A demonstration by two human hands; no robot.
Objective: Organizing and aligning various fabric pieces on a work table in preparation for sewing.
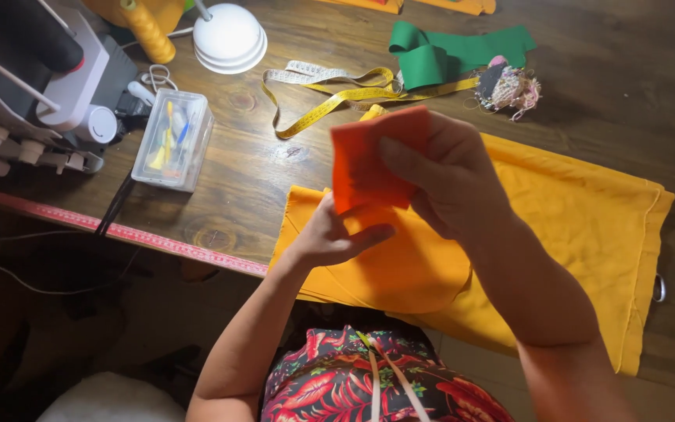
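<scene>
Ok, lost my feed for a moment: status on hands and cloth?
Both hands up: right hand and left hand pinch the orange fabric piece. Yellow cloth spread below on table. Nothing in the way.

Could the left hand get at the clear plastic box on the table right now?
Probably not at once: the left hand and the right hand both grip the orange cloth piece. Once freed, the way to the clear plastic box is bare table.

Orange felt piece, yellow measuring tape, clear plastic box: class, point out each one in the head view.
orange felt piece [365, 168], head view, on its flat face left of the thumb.
yellow measuring tape [323, 108], head view, on its looped band.
clear plastic box [175, 139], head view, on its lid.
</scene>
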